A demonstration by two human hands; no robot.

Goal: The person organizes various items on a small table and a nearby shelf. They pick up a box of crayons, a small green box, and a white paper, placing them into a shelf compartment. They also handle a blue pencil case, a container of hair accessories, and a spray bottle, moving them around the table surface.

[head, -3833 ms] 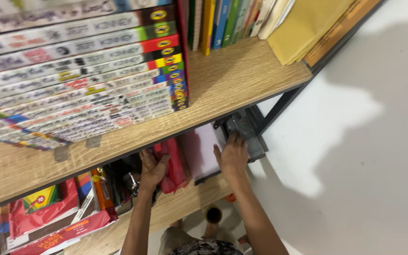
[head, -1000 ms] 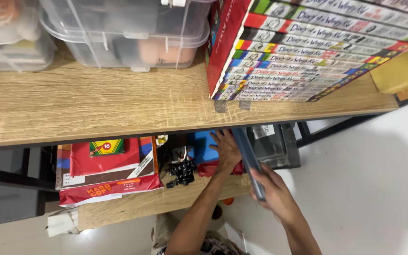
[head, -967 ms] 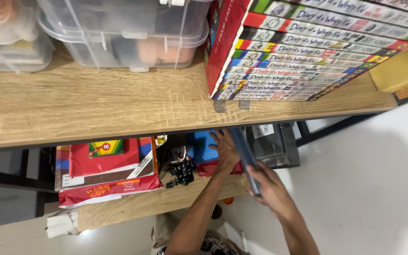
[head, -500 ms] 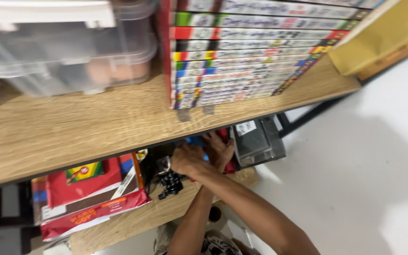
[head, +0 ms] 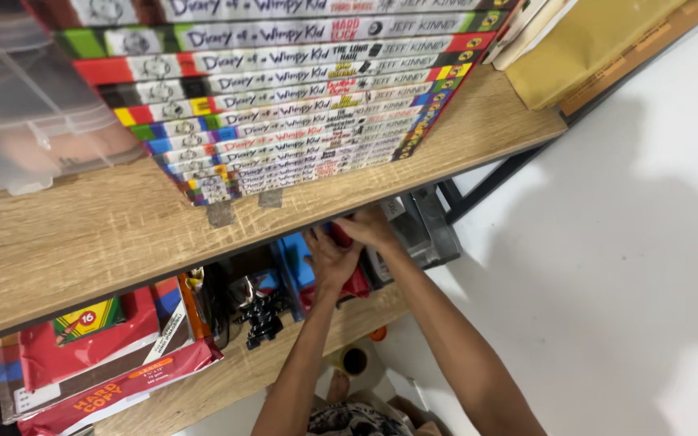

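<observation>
One view only, from the camera on my head. It looked steeply down from above and in front of the wooden upper shelf [head: 123,234], close in. The lower shelf [head: 284,355] sat half hidden beneath it; white floor [head: 607,282] filled the right side.

A home room, likely a child's or study corner. On the wooden shelf [head: 82,242] sits a children's book set [head: 284,89]. Below it lie a crayon box [head: 86,317] and paper packs [head: 107,387].
</observation>
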